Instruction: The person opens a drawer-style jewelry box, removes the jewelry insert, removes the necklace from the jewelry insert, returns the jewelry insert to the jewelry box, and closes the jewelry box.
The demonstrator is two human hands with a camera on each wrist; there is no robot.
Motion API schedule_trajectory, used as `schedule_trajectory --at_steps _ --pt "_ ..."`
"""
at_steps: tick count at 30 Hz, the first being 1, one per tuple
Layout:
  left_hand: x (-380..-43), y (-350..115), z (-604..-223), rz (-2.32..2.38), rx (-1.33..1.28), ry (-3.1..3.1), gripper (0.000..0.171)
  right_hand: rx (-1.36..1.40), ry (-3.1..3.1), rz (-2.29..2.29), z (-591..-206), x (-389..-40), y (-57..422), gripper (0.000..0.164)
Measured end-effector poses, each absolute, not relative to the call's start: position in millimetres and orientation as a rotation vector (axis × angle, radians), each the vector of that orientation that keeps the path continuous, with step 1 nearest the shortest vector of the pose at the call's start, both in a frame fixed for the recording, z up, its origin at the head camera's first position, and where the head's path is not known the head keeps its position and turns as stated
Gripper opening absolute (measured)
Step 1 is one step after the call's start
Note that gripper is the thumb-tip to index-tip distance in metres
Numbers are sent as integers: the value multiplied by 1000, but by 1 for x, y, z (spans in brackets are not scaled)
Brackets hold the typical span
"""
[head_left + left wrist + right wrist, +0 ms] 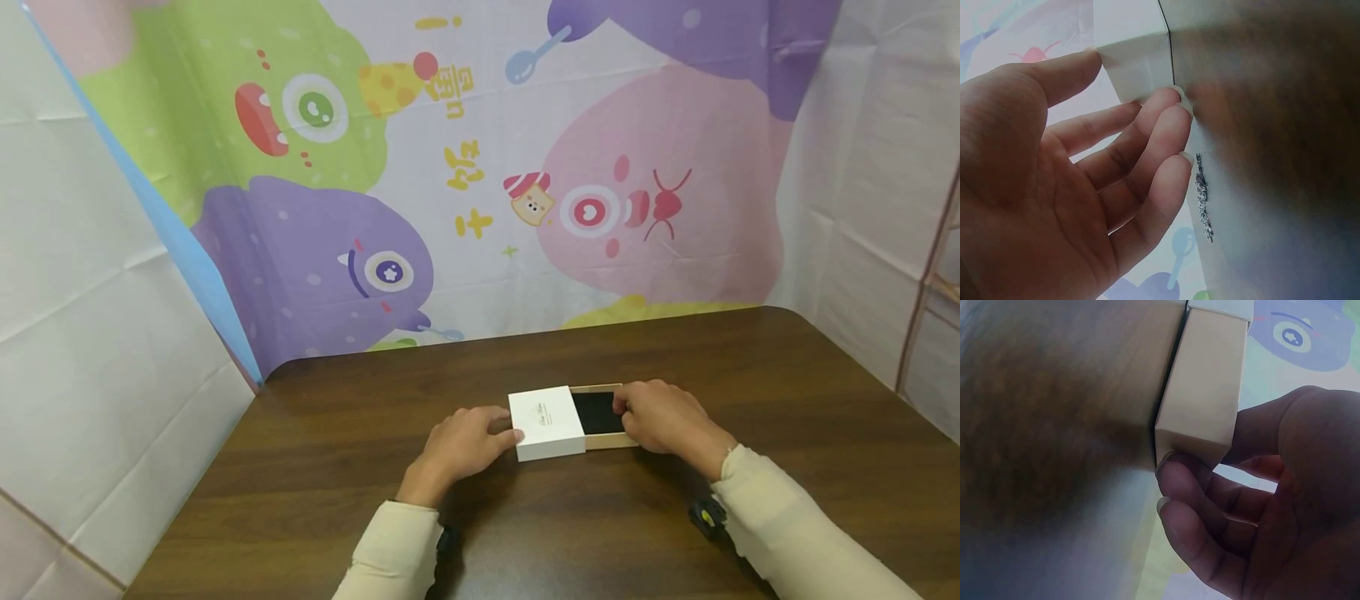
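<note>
A white slide-out gift box (546,422) with small gold print lies on the table, its light tan drawer (609,441) partly out of the right end. Black lining (597,413) shows inside the drawer. My left hand (463,442) holds the sleeve's left end, thumb on the corner by the top edge and bent fingers at the end wall (1138,72). At the drawer's outer end, my right hand (667,417) pinches, with the thumb over the upper edge and curled fingers against the end face (1194,445). That hand hides the drawer's right end.
The brown wooden table (360,392) runs back to a hanging cloth (480,275) with cartoon monsters. Pale cloth walls (105,250) stand on both sides. Dark wrist cameras (707,517) sit under the cream sleeves. A speckled silvery strip (1202,197) shows beside the left fingers.
</note>
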State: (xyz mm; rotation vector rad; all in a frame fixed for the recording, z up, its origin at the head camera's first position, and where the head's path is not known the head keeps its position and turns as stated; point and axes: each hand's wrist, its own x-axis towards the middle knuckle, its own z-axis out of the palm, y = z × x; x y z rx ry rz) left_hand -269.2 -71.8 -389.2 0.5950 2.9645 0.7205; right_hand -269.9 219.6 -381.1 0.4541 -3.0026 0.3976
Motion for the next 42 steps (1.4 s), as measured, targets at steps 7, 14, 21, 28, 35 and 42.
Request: schedule_trajectory --at_steps 7,14,21,28,35,42 --pt "-269 -72 -389 705 595 2968 45 455 -3013 393 -380 -269 218 20" --pt "-269 -71 -388 696 600 2978 45 464 -3006 408 -380 -268 218 20" --pt "-268 -71 -388 711 592 2971 44 487 -2986 417 -381 -269 217 18" --pt "-268 -71 -389 708 597 2976 44 507 -2994 432 -383 -269 213 17" --pt "-269 -71 -390 703 592 2973 44 506 -2984 450 -384 -269 212 17" --pt "-269 -72 -391 699 589 2977 44 513 -2979 484 -384 -270 209 14"
